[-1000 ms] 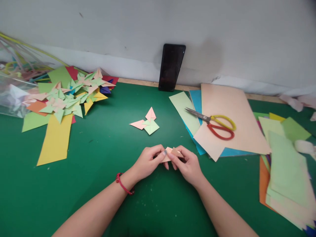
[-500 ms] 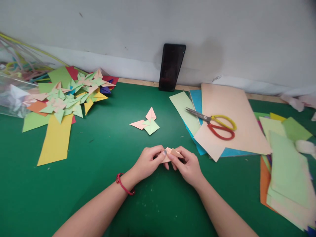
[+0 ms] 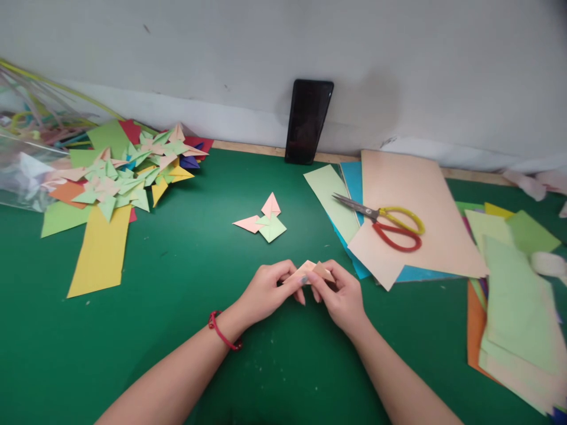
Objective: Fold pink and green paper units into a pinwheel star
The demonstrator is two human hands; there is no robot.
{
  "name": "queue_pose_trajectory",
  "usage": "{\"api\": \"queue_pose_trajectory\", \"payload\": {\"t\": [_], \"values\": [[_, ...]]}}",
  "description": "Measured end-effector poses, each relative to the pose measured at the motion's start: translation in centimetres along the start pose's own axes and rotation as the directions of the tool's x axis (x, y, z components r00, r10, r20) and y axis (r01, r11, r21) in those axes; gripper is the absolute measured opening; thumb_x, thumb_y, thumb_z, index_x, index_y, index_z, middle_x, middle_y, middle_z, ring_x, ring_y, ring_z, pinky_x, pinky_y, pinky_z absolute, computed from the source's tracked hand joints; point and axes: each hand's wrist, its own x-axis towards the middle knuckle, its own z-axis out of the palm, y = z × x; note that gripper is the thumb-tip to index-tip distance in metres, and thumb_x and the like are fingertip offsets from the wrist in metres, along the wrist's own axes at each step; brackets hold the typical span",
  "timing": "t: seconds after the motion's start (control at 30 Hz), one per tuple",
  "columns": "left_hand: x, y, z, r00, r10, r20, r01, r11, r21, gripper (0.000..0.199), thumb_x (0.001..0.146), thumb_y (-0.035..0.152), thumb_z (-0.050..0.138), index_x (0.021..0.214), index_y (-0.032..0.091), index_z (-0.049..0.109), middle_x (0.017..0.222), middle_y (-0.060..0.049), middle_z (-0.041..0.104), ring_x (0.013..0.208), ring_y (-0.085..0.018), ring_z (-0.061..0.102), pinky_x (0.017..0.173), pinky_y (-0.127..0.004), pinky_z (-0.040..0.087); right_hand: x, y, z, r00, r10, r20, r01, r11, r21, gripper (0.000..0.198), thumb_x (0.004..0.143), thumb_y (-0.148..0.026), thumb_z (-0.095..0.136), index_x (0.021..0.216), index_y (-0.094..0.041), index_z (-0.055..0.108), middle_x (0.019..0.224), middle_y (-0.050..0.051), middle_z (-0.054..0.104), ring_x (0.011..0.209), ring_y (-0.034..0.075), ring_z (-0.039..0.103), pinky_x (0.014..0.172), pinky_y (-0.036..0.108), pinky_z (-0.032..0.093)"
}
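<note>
A small folded piece of peach paper (image 3: 309, 268) is pinched between both hands above the green table. My left hand (image 3: 275, 289) grips its left side, thumb on top; a red bracelet (image 3: 225, 332) circles that wrist. On the right side of the paper, my right hand (image 3: 339, 294) presses with its thumb beside a raised flap. The fingers hide the paper's lower part. Just beyond the hands lies a folded pink and green paper piece (image 3: 271, 227) with two pink points.
Scissors (image 3: 378, 215) rest on peach sheets (image 3: 425, 195) at right. A dark phone (image 3: 309, 121) leans on the wall. Folded paper stars (image 3: 110, 183) are heaped at left beside a clear bag (image 3: 26, 177). Green strips (image 3: 518, 301) lie stacked far right.
The peach paper has been turned slightly in the hands, and its top edge now stands higher. The left thumb has slid to the right along it.
</note>
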Motion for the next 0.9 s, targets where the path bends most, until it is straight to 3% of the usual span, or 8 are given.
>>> {"api": "queue_pose_trajectory", "payload": {"t": [0.23,0.6,0.9], "values": [[0.17,-0.60,0.13,0.999,-0.002,0.046,0.009,0.988,-0.157,0.029,0.089,0.038,0.042,0.076,0.014,0.054,0.067,-0.004,0.068,0.063,-0.013,0.064,0.062,-0.024,0.049,0.03,0.01,0.10,1.000,-0.010,-0.017,0.010,1.000,0.006,0.021,0.083,-0.034,0.055,0.067,-0.020,0.049,0.046,-0.006,0.047,0.042,0.009,0.041,0.046,0.024,0.033],[0.06,0.05,-0.02,1.000,-0.011,0.001,0.011,0.998,-0.064,0.021,0.084,0.032,0.053,0.071,0.015,0.054,0.066,-0.001,0.068,0.061,-0.011,0.062,0.061,-0.020,0.046,0.02,0.11,0.10,1.000,-0.009,-0.023,0.009,0.999,0.043,0.020,0.083,-0.031,0.055,0.067,-0.020,0.049,0.046,-0.007,0.047,0.042,0.009,0.041,0.046,0.023,0.032],[0.21,-0.76,0.13,0.996,-0.040,-0.074,0.027,0.984,-0.177,0.025,0.087,0.034,0.047,0.071,0.015,0.053,0.059,-0.003,0.066,0.054,-0.011,0.061,0.057,-0.022,0.050,0.29,-0.01,-0.02,0.996,0.024,-0.084,-0.014,0.993,0.119,0.023,0.084,-0.031,0.055,0.067,-0.020,0.046,0.044,-0.007,0.045,0.039,0.007,0.039,0.043,0.021,0.030]]}}
